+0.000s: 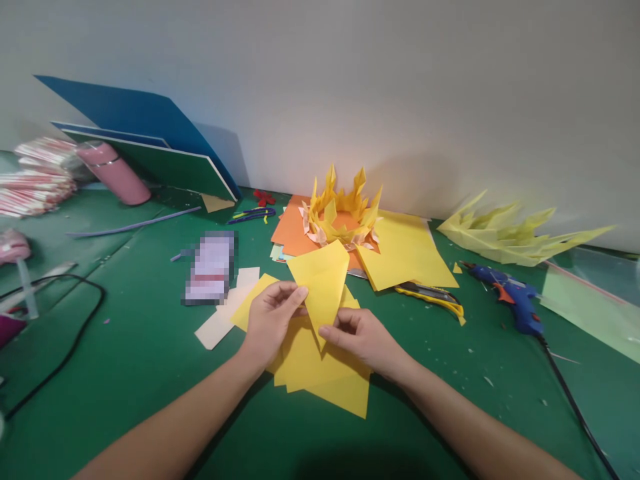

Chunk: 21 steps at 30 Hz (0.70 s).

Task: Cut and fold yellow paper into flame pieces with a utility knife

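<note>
Both of my hands hold one folded yellow paper sheet (323, 280) above a green table. My left hand (270, 317) pinches its left edge between thumb and fingers. At the paper's lower point, my right hand (363, 337) pinches it. Under my hands lies a loose pile of yellow square sheets (325, 373). Behind them, a spiky yellow paper crown (343, 213) sits on orange sheets (290, 233) near the wall.
A yellow utility knife (433, 297) and a blue glue gun (510, 297) with its cord lie to the right. Folded yellow spikes (510, 233) rest against the wall. At the left are blue and green boards (150, 143), a pink bottle (115, 173), a black cable (75, 333) and white paper strips (225, 313).
</note>
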### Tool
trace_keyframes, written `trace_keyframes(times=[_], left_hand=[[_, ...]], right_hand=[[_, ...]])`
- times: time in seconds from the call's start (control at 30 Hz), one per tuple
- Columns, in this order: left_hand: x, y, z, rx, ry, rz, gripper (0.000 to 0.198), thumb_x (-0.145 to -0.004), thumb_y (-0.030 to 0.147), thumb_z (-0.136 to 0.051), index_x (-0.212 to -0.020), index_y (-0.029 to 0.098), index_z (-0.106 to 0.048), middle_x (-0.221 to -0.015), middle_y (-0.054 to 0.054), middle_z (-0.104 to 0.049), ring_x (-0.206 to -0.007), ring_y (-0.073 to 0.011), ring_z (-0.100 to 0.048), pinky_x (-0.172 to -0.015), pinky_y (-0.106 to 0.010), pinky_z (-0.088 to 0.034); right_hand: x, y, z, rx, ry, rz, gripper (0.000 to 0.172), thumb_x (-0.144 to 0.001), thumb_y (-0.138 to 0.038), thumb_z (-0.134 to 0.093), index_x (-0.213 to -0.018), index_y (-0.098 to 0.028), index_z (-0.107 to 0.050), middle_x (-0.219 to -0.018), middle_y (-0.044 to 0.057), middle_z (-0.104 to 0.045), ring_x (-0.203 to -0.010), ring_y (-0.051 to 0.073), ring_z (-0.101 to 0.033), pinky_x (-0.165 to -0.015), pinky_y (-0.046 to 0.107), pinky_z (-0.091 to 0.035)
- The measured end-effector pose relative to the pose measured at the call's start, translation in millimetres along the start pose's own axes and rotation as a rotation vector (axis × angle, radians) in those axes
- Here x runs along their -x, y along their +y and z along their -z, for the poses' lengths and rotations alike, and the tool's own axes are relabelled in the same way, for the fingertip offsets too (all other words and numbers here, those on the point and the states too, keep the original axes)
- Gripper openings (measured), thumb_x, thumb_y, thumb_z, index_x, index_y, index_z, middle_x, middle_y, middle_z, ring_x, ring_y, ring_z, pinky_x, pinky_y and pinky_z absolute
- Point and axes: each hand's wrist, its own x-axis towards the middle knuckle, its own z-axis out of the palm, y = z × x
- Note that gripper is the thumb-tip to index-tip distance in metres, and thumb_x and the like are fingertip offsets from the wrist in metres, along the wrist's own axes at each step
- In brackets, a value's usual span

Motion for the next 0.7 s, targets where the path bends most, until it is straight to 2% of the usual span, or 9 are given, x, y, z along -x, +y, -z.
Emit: trace_keyframes(times=[0.3,0.53,0.7], left_hand=[[-0.4,2.9,-0.4,-0.001,-0.049,0.033,0.031,-0.059,0.037,-0.08,-0.068,0.016,-0.059,-0.063,0.004,-0.062,-0.058,-0.0081,-0.058,-0.056,-0.019,-0.052],[1.4,-2.0,-2.8,0.054,-0.074,0.036,0.04,-0.061,0.044,-0.079,-0.07,0.018,-0.05,-0.054,0.008,-0.056,-0.049,-0.0065,-0.054,-0.047,-0.017,-0.047],[2.4,-3.7,-3.4,0.071,-0.087,0.061,0.042,-0.063,0.046,-0.077,-0.073,0.019,-0.047,-0.054,0.008,-0.057,-0.047,-0.0071,-0.054,-0.045,-0.017,-0.045]], right_hand=[[-0.5,2.5,0.3,0.077,-0.02,0.043,0.036,-0.069,-0.049,-0.061,-0.054,-0.019,-0.047,-0.054,-0.003,-0.046,-0.053,0.01,-0.04,-0.049,0.023,-0.033],[0.5,2.0,-1.6,0.108,-0.047,0.081,0.032,-0.069,-0.044,-0.061,-0.054,-0.019,-0.049,-0.054,-0.003,-0.046,-0.051,0.009,-0.038,-0.048,0.023,-0.029],[1.3,2.2,-3.7,0.1,-0.057,0.1,0.028,-0.069,-0.043,-0.061,-0.056,-0.018,-0.054,-0.059,0.0,-0.053,-0.054,0.011,-0.043,-0.051,0.024,-0.033]])
